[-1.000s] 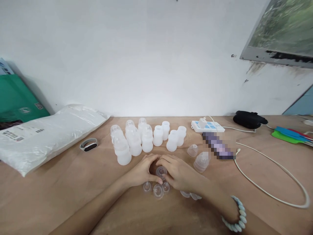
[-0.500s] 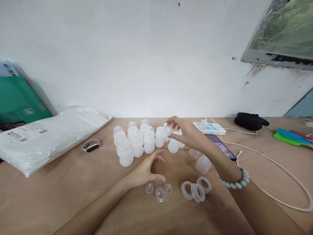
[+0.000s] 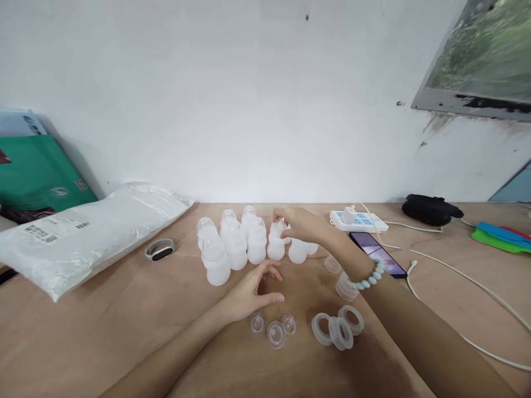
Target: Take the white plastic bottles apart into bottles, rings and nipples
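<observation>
Several small white baby bottles (image 3: 218, 271) with clear domed caps stand in rows at the middle of the table. My right hand (image 3: 294, 222), wearing a beaded bracelet, pinches a clear domed cap (image 3: 286, 225) at the top of the bottle (image 3: 276, 249) on the right end of the front row. Bottles without visible caps (image 3: 297, 251) sit beneath my right wrist. My left hand (image 3: 251, 293) hovers over the table with thumb and fingers apart, holding nothing. Near its thumb lie three clear nipples (image 3: 276, 334). Translucent rings (image 3: 341, 333) lie to their right.
Clear domed caps (image 3: 346, 287) are partly hidden under my right forearm. A phone (image 3: 379, 254), white power strip (image 3: 359, 221), cable and black case (image 3: 431, 210) are at the right. A white plastic parcel (image 3: 95, 232) and fitness band (image 3: 160, 250) lie at the left.
My right hand has moved left and slightly down with its piece, now at the top of the bottle. My left hand stays spread in nearly the same place. The view has shifted slightly.
</observation>
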The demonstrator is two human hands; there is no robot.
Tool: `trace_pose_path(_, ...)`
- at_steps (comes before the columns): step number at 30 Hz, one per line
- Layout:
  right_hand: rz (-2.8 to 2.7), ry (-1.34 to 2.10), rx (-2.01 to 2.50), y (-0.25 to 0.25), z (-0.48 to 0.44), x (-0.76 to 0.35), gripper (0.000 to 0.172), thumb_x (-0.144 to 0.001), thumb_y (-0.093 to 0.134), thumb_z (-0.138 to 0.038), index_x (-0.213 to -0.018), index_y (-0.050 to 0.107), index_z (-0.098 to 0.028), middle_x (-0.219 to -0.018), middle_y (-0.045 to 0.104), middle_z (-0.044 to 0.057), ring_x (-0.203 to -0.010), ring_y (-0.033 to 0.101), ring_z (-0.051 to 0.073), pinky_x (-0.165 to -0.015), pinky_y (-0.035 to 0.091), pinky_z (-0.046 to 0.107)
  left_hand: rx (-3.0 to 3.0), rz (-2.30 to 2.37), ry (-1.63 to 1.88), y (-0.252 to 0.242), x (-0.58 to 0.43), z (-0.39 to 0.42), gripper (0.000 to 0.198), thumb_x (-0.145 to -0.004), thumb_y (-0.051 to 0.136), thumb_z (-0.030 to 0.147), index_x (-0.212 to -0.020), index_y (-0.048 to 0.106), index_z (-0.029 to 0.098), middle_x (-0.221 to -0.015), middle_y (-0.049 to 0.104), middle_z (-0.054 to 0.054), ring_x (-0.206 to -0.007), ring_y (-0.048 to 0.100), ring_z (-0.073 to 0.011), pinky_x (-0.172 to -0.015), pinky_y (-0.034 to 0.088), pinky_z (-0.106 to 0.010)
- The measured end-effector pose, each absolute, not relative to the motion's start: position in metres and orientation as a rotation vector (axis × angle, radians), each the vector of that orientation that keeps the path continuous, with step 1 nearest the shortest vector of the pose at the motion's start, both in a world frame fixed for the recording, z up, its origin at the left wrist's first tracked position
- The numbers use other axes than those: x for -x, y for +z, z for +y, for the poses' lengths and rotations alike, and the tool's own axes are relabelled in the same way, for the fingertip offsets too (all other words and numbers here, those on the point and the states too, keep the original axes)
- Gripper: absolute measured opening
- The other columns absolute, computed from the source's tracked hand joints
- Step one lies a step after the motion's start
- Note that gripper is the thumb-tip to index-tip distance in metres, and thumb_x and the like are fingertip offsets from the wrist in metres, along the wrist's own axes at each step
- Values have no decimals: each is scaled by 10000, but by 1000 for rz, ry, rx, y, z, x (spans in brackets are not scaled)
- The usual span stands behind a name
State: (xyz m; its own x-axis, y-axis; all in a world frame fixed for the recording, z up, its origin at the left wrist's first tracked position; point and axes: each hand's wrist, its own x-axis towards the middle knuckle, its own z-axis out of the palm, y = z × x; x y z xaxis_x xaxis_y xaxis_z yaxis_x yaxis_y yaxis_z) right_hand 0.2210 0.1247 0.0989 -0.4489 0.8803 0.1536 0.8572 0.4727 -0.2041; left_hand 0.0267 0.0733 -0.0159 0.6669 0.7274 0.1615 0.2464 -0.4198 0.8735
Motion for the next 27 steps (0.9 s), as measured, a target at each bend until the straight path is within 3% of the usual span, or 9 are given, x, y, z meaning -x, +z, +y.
trace_pose_path(3,-2478,163,1531,101,103,-226,304,-774,719,-70,-1034,601,-171,-947,685,43,-863,623,192,-671,404,258,-2030,846,758,-16,-28,69,261,-851,657,320,-1017,475,234,-963,579,-11,-878,539,-192,-803,445,-330)
trace_pose_path(5,-2476,179,1544,102,86,-229,287,-777,717,-83,-1022,607,-185,-942,688,37,-858,630,195,-656,403,256,-2082,891,835,-17,-28,66,234,-869,632,325,-968,441,235,-929,534,-5,-809,518,-177,-735,450,-308)
trace_pose_path(8,-2474,219,1506,103,63,-230,308,-750,734,-76,-1002,617,-211,-913,690,14,-836,637,186,-647,409,246,-2149,903,929,-18,-28,63,318,-868,640,316,-1085,419,244,-1055,525,-39,-865,545,-193,-741,475,-319)
trace_pose_path(12,-2510,332,1307,98,44,-228,330,-755,702,-45,-1016,606,-222,-935,685,8,-869,640,188,-697,441,261,-2166,894,857,-18,-28,64,602,-839,691,327,-1326,343,266,-1220,568,-82,-986,595,-255,-826,496,-380)
trace_pose_path(16,-2480,380,1167,87,42,-226,368,-783,685,-72,-1094,558,-222,-1059,672,36,-978,616,206,-777,457,296,-2132,779,785,-18,-29,68,479,-860,669,339,-1285,467,248,-1167,642,-62,-1033,610,-280,-890,491,-391)
trace_pose_path(19,-2387,301,1249,75,45,-223,305,-785,744,-226,-1016,546,-206,-945,648,40,-863,602,214,-715,456,312,-2077,760,789,-17,-30,69,485,-851,685,319,-1287,487,244,-1168,655,-48,-1042,615,-271,-885,495,-371)
trace_pose_path(22,-2268,254,1308,65,46,-220,348,-761,775,-351,-935,515,-199,-905,630,52,-844,597,232,-723,465,348,-2062,771,777,-16,-30,69,478,-848,684,321,-1276,491,232,-1154,663,-47,-1003,623,-258,-858,502,-358)
trace_pose_path(25,-2134,510,1249,60,42,-223,505,-763,765,-401,-1128,472,-210,-1132,637,110,-1044,608,264,-844,480,402,-2065,810,753,-15,-30,68,394,-852,669,350,-1196,536,211,-1033,676,-36,-888,626,-238,-782,509,-339)
trace_pose_path(27,-2047,779,1150,60,39,-228,595,-815,710,-407,-1287,388,-241,-1230,634,110,-1178,579,253,-928,466,419,-2064,821,755,-15,-31,68,386,-840,675,346,-1177,550,208,-1011,672,-32,-914,618,-251,-787,505,-343)
